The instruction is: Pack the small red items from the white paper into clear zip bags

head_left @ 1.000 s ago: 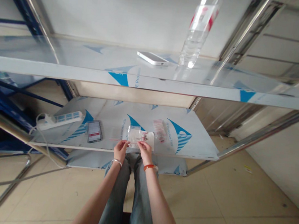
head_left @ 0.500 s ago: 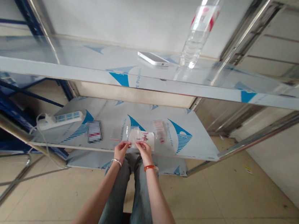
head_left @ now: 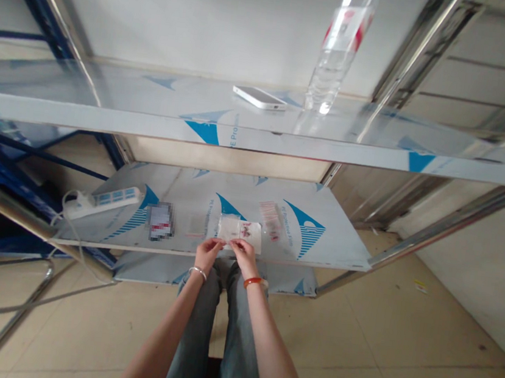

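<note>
My left hand [head_left: 208,253] and my right hand [head_left: 244,258] meet close together at the front edge of the lower shelf, both with fingers pinched. Between them they grip the near edge of a small clear plastic bag [head_left: 228,225]. Under and beside the bag lies a white card [head_left: 254,233] with small dark red bits on it, too small to name. Right of the card is a clear packet with pinkish stripes [head_left: 269,219]. Faint pinkish thin pieces [head_left: 194,234] lie left of the hands. A dark-edged, blurred-out flat item [head_left: 160,222] sits farther left.
A white power strip [head_left: 106,202] with a cable lies at the left of the lower shelf [head_left: 338,242]. Overhead, the upper shelf [head_left: 141,123] carries a white phone [head_left: 258,98] and a clear water bottle [head_left: 335,61]. Metal posts [head_left: 451,222] flank the shelves.
The clear bag has shifted slightly right and lies flatter over the white card. My fingertips have come closer together, with the left hand moving a little right.
</note>
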Demonstrator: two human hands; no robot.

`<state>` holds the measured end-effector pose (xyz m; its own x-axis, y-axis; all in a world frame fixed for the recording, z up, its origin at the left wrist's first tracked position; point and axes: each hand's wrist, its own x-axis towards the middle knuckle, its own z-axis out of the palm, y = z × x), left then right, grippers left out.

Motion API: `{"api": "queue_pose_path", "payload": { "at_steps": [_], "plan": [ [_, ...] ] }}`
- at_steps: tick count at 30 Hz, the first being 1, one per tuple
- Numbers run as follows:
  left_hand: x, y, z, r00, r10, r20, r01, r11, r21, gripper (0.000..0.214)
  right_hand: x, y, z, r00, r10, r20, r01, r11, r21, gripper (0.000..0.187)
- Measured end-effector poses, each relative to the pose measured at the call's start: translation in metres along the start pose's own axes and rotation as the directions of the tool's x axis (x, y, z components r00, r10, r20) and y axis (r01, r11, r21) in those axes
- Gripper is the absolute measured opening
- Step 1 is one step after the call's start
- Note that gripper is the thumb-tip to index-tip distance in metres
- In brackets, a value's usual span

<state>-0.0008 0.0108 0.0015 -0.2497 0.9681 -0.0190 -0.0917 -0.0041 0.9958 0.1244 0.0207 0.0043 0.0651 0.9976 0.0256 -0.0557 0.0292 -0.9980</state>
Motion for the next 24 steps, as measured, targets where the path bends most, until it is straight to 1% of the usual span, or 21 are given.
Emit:
{"api": "queue_pose_path", "payload": {
  "at_steps": [3, 5, 8, 13, 16, 19, 21, 24],
  "plan": [
    [0.0, 0.003, 0.0, 0.997, -0.028, 0.068, 0.028, 1.0, -0.001, 0.028, -0.001, -0.001, 0.001, 1.0, -0.016, 0.013, 0.016, 1.0, -0.009, 0.02],
    [0.001, 0.002, -0.001, 0.996, -0.021, 0.092, 0.021, 1.0, -0.003, 0.028, -0.001, -0.001, 0.002, 0.999, -0.022, 0.023, 0.022, 1.0, -0.016, 0.02],
    [0.001, 0.0, -0.003, 0.998, 0.003, 0.066, -0.003, 1.0, 0.001, 0.026, -0.001, 0.0, 0.003, 0.999, -0.021, 0.026, 0.022, 0.999, -0.024, 0.02],
    [-0.001, 0.0, -0.002, 1.0, -0.012, 0.029, 0.012, 1.0, 0.0, 0.026, -0.002, -0.001, 0.005, 0.999, -0.041, 0.028, 0.041, 0.999, -0.006, 0.021],
    [-0.002, 0.003, 0.001, 0.999, -0.027, 0.039, 0.027, 1.0, 0.001, 0.031, -0.005, -0.007, 0.007, 0.999, 0.003, 0.034, -0.004, 0.999, 0.038, 0.021],
    [-0.003, 0.005, 0.003, 0.993, -0.078, 0.093, 0.077, 0.997, 0.013, 0.038, -0.007, -0.011, 0.008, 0.998, 0.044, 0.043, -0.047, 0.995, 0.083, 0.019],
    [-0.003, 0.005, 0.005, 0.987, -0.107, 0.119, 0.107, 0.994, 0.01, 0.04, -0.007, -0.012, 0.008, 0.998, 0.065, 0.026, -0.067, 0.991, 0.114, 0.018],
    [-0.005, 0.002, 0.009, 0.99, -0.088, 0.107, 0.089, 0.996, 0.003, 0.037, -0.006, -0.009, 0.008, 0.995, 0.096, -0.015, -0.092, 0.984, 0.155, 0.016]
  ]
}}
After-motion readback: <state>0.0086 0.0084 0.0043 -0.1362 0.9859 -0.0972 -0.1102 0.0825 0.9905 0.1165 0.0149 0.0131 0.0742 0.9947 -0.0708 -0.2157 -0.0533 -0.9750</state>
